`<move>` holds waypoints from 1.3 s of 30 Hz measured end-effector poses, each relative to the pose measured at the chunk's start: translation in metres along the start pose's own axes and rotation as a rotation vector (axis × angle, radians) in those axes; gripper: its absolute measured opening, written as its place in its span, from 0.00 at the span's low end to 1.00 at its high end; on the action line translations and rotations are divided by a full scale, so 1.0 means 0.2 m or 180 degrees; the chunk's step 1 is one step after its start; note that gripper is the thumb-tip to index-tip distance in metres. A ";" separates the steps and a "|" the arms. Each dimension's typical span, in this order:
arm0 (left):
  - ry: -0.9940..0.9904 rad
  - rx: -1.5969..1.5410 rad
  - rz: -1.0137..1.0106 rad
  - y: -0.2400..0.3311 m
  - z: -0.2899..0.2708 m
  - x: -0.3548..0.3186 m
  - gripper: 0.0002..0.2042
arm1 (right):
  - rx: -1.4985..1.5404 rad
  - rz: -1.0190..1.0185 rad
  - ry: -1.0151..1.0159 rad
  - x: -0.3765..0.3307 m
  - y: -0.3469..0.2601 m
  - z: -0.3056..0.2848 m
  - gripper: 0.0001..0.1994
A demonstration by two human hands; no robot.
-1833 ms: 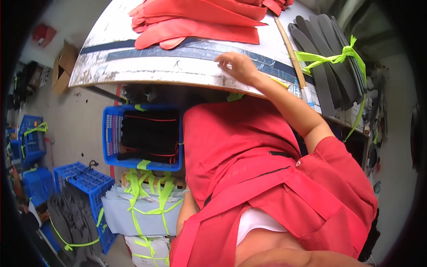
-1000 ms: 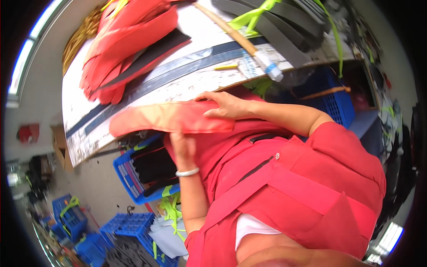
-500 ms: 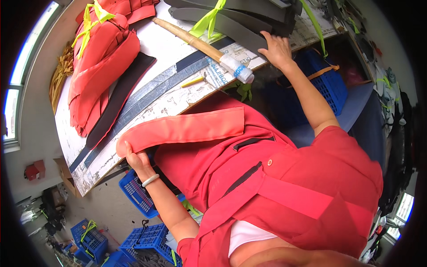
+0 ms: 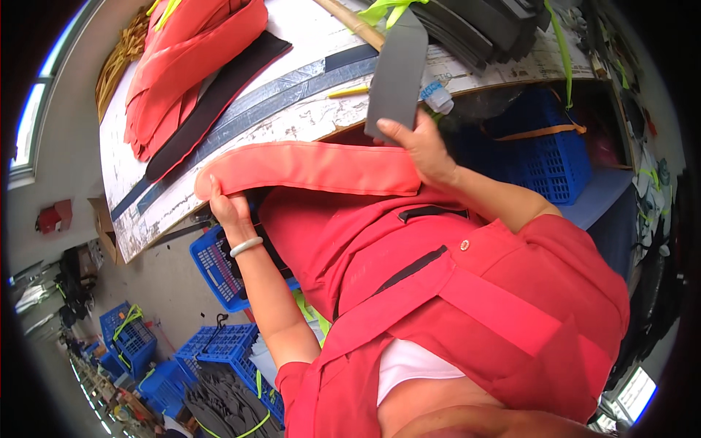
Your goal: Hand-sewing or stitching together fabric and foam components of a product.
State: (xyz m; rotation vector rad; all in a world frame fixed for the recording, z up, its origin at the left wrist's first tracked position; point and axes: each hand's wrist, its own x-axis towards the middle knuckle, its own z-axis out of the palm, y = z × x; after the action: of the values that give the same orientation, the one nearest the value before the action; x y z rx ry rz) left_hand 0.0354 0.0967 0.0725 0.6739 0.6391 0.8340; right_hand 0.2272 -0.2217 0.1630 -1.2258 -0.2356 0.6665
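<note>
A long coral-red sewn fabric strip (image 4: 307,166) with a rounded end lies across my lap at the table's edge. My left hand (image 4: 231,210) pinches its rounded left end. In my right hand (image 4: 427,150) is a flat dark-grey strip (image 4: 398,77), gripped by its lower end between thumb and fingers. The grey strip stands up over the table edge, in front of a wooden stick (image 4: 350,20). Its lower end is close to the right end of the coral strip; I cannot tell whether they touch.
A pile of coral strips (image 4: 193,69) and a black strip (image 4: 219,102) lie on the white worn table (image 4: 292,124). Behind my right hand is a stack of grey strips (image 4: 482,29). A yellow pen-like tool (image 4: 347,92) lies near the edge. Blue crates (image 4: 544,157) stand below.
My right hand has come back from the grey stack toward my lap, bringing one grey strip. My left hand keeps its hold on the coral strip. The view has shifted.
</note>
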 end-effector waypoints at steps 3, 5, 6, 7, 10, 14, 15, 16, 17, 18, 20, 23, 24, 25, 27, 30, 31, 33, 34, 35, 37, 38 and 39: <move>0.0077 0.0064 0.0058 0.00 -0.02 0.00 0.17 | 0.0636 -0.0239 0.0041 0.01 -0.26 -0.05 0.12; 0.0066 0.0094 0.0060 0.00 -0.04 -0.02 0.17 | 0.1220 -0.0532 -0.0570 -0.09 -0.49 -0.03 0.10; 0.0025 0.0106 0.0077 0.00 -0.05 -0.03 0.18 | 0.1105 -0.0579 -0.0903 -0.14 -0.55 -0.01 0.13; -0.0023 0.0114 0.0100 0.01 -0.04 -0.03 0.18 | 0.1026 -0.0308 -0.0982 -0.21 -0.57 0.04 0.15; -0.0167 -0.0004 0.0030 0.01 -0.04 -0.03 0.20 | -0.1237 -0.0446 -0.1395 -0.24 -0.39 0.20 0.21; -0.0427 -0.0203 0.0168 0.02 -0.02 -0.02 0.25 | -0.2548 -0.0306 -0.2675 -0.12 0.03 0.20 0.29; -0.0485 -0.0248 0.0227 0.01 -0.01 -0.01 0.23 | -0.2487 -0.0032 -0.2608 -0.09 0.05 0.18 0.30; -0.0536 -0.0296 0.0289 0.01 0.02 -0.01 0.22 | -0.2626 -0.0397 -0.2668 -0.04 0.10 0.11 0.28; -0.0466 -0.0380 0.0329 0.01 0.01 -0.01 0.21 | -0.2697 -0.0685 -0.2672 -0.02 0.04 0.10 0.25; -0.0407 -0.0457 0.0377 0.01 0.01 -0.01 0.20 | -0.2839 0.0123 -0.2760 -0.01 -0.05 0.09 0.25; -0.0588 -0.0642 0.0409 0.03 0.04 -0.01 0.21 | -0.2940 0.0636 -0.2920 0.02 -0.16 0.02 0.23; -0.0640 -0.0752 0.0629 0.04 -0.03 0.00 0.23 | -0.3113 0.0563 -0.3169 0.06 -0.22 -0.05 0.22; -0.0808 -0.0663 0.0753 0.04 -0.05 0.00 0.23 | -0.3237 0.0692 -0.3113 0.06 -0.23 -0.07 0.23; -0.0669 -0.0590 0.0661 0.06 -0.02 -0.02 0.22 | -0.3288 0.1049 -0.3146 0.08 -0.24 -0.08 0.23; -0.0727 -0.0553 0.0677 0.07 -0.05 -0.01 0.18 | -0.3284 0.1533 -0.3362 0.15 -0.23 -0.12 0.24; -0.0203 -0.1008 0.0164 0.06 -0.01 -0.07 0.17 | -0.3247 0.1811 -0.3745 0.24 -0.26 -0.18 0.25; -0.0155 -0.0949 0.0078 0.06 -0.02 -0.08 0.17 | -0.3324 0.2088 -0.3668 0.26 -0.28 -0.17 0.24; -0.0099 -0.0980 -0.0060 0.07 -0.03 -0.12 0.14 | -0.3574 0.2255 -0.3826 0.28 -0.29 -0.13 0.25; -0.0084 -0.0975 -0.0049 0.07 -0.03 -0.13 0.14 | -0.3832 0.2422 -0.3936 0.29 -0.30 -0.11 0.25; -0.0052 -0.0699 0.0033 0.07 -0.03 -0.14 0.13 | -0.4226 0.2559 -0.4150 0.30 -0.29 -0.07 0.28; 0.0028 -0.0303 0.0289 0.08 0.03 -0.19 0.10 | -0.3698 0.2019 -0.4181 0.28 -0.22 -0.04 0.29; 0.0021 -0.0299 0.0279 0.07 0.09 -0.22 0.10 | -0.3164 0.1490 -0.4158 0.27 -0.19 -0.03 0.30; 0.0033 -0.0043 0.0563 0.06 0.15 -0.28 0.11 | -0.3001 0.0988 -0.3865 0.25 -0.16 0.05 0.29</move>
State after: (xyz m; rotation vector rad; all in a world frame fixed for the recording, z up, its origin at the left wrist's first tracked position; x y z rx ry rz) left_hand 0.0237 0.0488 0.1147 0.7214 0.5885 1.0052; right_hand 0.2721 -0.1902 0.1862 -1.5932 -1.5215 1.6375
